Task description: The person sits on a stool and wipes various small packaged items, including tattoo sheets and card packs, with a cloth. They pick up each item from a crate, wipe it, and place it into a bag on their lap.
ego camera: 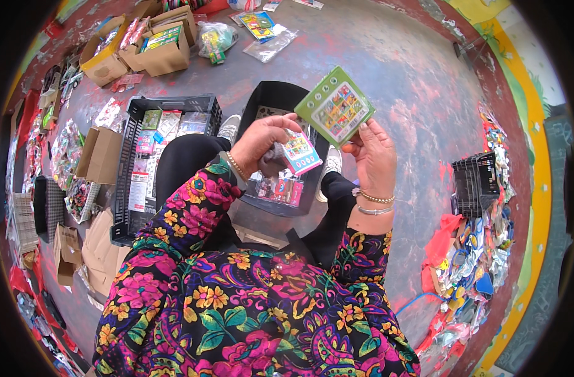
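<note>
My left hand (263,143) is closed around a small pink and blue box (300,151) and a dark grey cloth (273,161). My right hand (374,148) grips the lower right edge of a flat green box (335,107) with a panel of small coloured pictures, tilted in the air. The green box is up and to the right of the pink one. Both are held over a black open bin (277,92) between my feet; packets with red and pink parts (281,190) lie in its near end.
At the left stands a black plastic crate (120,188) of packaged goods. Cardboard boxes (162,66) and plastic-wrapped packs (216,37) are on the floor beyond. Heaped goods (470,264) and another black crate (475,181) line the right side.
</note>
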Tool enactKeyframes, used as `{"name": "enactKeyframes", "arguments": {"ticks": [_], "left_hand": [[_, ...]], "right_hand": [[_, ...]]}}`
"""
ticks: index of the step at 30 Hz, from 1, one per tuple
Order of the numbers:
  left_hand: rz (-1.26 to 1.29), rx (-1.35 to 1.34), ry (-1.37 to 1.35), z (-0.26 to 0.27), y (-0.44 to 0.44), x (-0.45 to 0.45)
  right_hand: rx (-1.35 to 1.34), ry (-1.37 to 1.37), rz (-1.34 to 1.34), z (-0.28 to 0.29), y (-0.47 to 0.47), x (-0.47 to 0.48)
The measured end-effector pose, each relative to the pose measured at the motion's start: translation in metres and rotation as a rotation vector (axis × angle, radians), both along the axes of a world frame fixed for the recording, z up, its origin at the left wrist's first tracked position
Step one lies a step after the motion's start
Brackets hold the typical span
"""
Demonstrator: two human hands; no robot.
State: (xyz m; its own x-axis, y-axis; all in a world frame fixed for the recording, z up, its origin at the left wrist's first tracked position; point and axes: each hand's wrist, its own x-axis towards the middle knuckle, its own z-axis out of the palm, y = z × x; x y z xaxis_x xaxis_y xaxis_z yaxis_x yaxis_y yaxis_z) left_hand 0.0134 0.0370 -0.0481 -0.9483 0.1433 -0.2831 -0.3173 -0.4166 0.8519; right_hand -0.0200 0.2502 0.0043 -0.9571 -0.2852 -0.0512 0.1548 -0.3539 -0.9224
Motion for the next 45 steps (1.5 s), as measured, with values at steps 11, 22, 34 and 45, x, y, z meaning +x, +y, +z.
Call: {"name": "enactKeyframes", "arguments": {"ticks": [11, 22, 34, 45], "left_hand": [[-0.191, -0.068, 0.166, 0.005, 0.01, 0.002], [-0.193, 0.112, 0.012, 0.002, 0.012, 0.006], [-0.201, 0.156, -0.076, -0.009, 0.013, 0.006], [-0.242, -0.169, 0.181, -0.006, 0.025, 0.012]], "right_hand": [[0.699, 0.281, -0.119, -0.009, 0.006, 0.004], [0.546, 0.116, -0.121, -0.002, 0.003, 0.005], [0.16, -0.038, -0.075, -0.011, -0.006, 0.004], [0.437, 0.139, 0.048, -0.013, -0.021, 0.013]]}}
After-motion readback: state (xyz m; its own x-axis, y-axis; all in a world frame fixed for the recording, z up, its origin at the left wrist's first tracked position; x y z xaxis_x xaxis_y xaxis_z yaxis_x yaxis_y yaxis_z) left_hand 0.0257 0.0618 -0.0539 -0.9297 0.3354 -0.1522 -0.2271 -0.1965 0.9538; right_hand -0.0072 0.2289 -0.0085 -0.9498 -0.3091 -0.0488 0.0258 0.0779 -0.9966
